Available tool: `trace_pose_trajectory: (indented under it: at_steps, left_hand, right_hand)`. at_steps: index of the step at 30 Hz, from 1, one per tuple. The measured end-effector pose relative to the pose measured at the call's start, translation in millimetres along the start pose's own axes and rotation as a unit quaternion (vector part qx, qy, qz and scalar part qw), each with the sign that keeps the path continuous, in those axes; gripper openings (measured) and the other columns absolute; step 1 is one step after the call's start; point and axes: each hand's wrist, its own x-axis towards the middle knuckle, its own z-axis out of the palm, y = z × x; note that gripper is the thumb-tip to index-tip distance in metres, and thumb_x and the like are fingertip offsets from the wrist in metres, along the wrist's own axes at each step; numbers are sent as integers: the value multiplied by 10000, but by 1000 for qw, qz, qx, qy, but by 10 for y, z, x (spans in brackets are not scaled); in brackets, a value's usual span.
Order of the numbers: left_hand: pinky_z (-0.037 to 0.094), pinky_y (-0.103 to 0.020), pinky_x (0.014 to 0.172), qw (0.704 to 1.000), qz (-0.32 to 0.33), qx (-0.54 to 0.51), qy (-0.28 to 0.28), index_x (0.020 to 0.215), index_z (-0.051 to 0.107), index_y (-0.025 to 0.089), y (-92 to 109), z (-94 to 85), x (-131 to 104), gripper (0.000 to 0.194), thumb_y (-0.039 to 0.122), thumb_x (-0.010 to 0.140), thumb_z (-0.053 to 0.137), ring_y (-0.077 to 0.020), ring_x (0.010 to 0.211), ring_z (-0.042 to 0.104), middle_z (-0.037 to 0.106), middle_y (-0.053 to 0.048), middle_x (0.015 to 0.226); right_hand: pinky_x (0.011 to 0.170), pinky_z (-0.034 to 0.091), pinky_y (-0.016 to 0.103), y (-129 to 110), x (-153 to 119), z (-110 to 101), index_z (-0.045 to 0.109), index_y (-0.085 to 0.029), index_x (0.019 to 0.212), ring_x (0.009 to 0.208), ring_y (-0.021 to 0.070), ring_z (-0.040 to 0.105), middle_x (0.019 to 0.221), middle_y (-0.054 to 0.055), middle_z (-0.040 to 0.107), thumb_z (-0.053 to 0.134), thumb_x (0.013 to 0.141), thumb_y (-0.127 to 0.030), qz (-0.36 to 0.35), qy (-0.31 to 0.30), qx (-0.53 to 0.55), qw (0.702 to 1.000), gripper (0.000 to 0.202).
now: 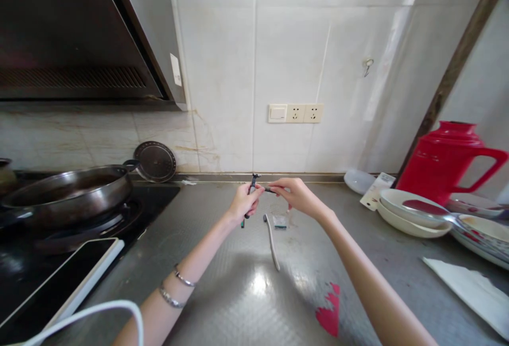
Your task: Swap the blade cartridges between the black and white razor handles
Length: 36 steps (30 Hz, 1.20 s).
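Observation:
My left hand (247, 201) is closed around the handle of a dark razor (253, 180), whose head points up toward the wall. Just to its right, my right hand (292, 193) pinches a small dark piece (270, 190) that reaches toward the left fingers; whether it touches the razor cannot be made out. A white toothbrush (272, 245) lies on the metal counter below the hands. Beside its head sits a small clear packet (280, 222) with a green and dark strip. A small green and black item (243, 223) shows under my left hand.
At left, a pan (67, 192) stands on the black stove, with a phone (59, 287) and white cable in front. Stacked bowls (415, 213), a red thermos (441, 160) and white paper (471, 287) are at right. A red patch (330, 314) marks the counter's front.

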Motion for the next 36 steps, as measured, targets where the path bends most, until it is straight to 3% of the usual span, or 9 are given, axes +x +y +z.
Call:
trace_pose_trajectory:
  at_steps: [6, 10, 14, 25, 36]
  left_hand:
    - [157, -131, 290, 999, 23, -30, 31, 781, 436, 197, 38, -16, 9, 281, 375, 711, 641, -12, 276, 227, 292, 134, 409]
    - [157, -127, 287, 998, 25, -55, 28, 778, 437, 197, 59, -12, 3, 314, 394, 687, 664, -9, 274, 222, 277, 139, 416]
    - [157, -127, 286, 998, 28, -59, 22, 773, 445, 195, 69, -4, -6, 326, 409, 677, 671, -7, 274, 217, 271, 140, 417]
    - [159, -127, 277, 997, 19, -66, 17, 770, 429, 197, 82, 9, -14, 339, 413, 671, 672, -11, 279, 215, 271, 138, 418]
    - [186, -124, 279, 998, 28, -45, 32, 772, 444, 197, 96, 17, -26, 283, 374, 694, 650, -19, 287, 225, 285, 131, 412]
  right_hand:
    - [329, 446, 174, -15, -20, -120, 687, -176, 1022, 476, 86, 535, 912, 47, 689, 540, 810, -283, -27, 30, -10, 999, 279]
    - [373, 452, 165, -19, -15, -97, 693, -186, 1010, 636, 137, 607, 916, 68, 681, 538, 819, -258, -77, 50, -20, 996, 256]
    - [402, 477, 180, -34, -10, -56, 693, -194, 1007, 667, 147, 611, 909, 72, 670, 542, 824, -278, -98, 71, -6, 993, 252]
    - [354, 490, 185, -120, -4, -8, 710, -203, 967, 583, 124, 590, 881, 64, 659, 546, 815, -330, -93, 71, 46, 992, 258]
    - [362, 471, 197, 15, 16, 25, 707, -186, 909, 450, 87, 550, 840, 50, 669, 579, 794, -338, -73, 102, 62, 990, 229]
